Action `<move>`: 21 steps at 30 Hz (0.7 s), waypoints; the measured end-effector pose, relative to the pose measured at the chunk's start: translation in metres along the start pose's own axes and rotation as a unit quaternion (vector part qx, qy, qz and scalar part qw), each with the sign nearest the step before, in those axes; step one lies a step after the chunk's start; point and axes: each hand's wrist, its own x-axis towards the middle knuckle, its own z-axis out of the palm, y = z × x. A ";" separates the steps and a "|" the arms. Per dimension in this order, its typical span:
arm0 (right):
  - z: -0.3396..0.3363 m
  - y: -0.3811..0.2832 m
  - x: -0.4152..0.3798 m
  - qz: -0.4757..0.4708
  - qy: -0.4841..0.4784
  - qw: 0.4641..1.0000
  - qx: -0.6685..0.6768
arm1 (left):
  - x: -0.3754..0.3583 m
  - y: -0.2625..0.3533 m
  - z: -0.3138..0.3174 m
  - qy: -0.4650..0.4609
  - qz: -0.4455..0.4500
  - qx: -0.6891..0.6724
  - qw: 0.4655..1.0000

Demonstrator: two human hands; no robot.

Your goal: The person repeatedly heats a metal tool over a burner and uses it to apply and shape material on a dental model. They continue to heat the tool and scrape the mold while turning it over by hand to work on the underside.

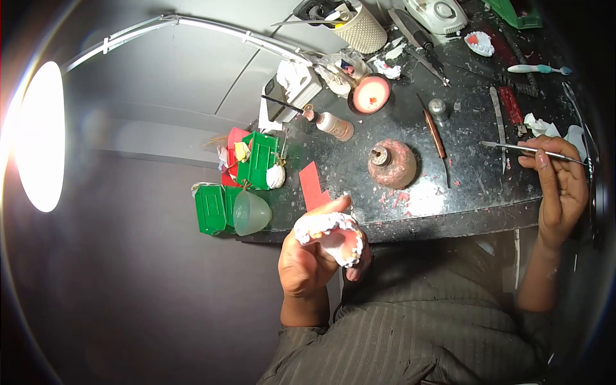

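Observation:
My left hand (301, 268) holds a white dental cast (333, 237) with a pink part inside its arch, near the table's front edge. The fingers wrap round it from below, with the thumb along its upper side. At the right, my right hand (559, 183) pinches a thin metal instrument (529, 149), whose flat tip points left over the table. A round glass burner (393, 165) with a metal neck stands between the hands. Behind my left hand lies a red wax sheet (311, 186).
The dark table (462, 208) bears pink scraps, a wooden-handled tool (434, 133), a glass ball (437, 108), a bowl of pink wax (371, 95), a bottle (335, 126) and a toothbrush (538, 69). Green boxes (258, 160) stand left. A bright lamp (42, 136) is far left.

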 end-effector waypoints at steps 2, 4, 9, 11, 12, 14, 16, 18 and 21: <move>0.001 0.000 0.000 0.001 0.011 1.000 0.021 | 0.000 0.001 0.001 0.039 -0.018 0.065 0.997; 0.001 0.000 0.002 -0.003 0.001 1.000 0.016 | 0.004 0.000 -0.005 0.048 -0.027 0.065 0.996; 0.003 0.001 0.004 -0.025 0.008 0.999 0.036 | 0.010 0.002 -0.035 0.136 -0.082 0.245 0.956; 0.003 0.001 0.003 -0.025 0.005 0.999 0.032 | 0.012 -0.001 -0.054 0.174 -0.061 0.328 0.926; 0.002 0.002 0.003 -0.031 0.005 0.999 0.035 | 0.016 0.001 -0.058 0.181 -0.072 0.305 0.932; 0.001 0.003 0.003 -0.028 0.005 0.999 0.033 | 0.017 0.007 -0.072 0.178 -0.089 0.326 0.924; 0.000 0.004 0.003 -0.026 0.005 0.999 0.031 | 0.024 0.009 -0.065 0.204 -0.090 0.340 0.914; 0.000 0.005 0.002 -0.030 0.004 0.999 0.037 | 0.030 0.009 -0.064 0.236 -0.086 0.384 0.888; -0.001 0.006 0.002 -0.037 0.007 0.999 0.026 | 0.041 0.013 -0.063 0.244 -0.053 0.475 0.844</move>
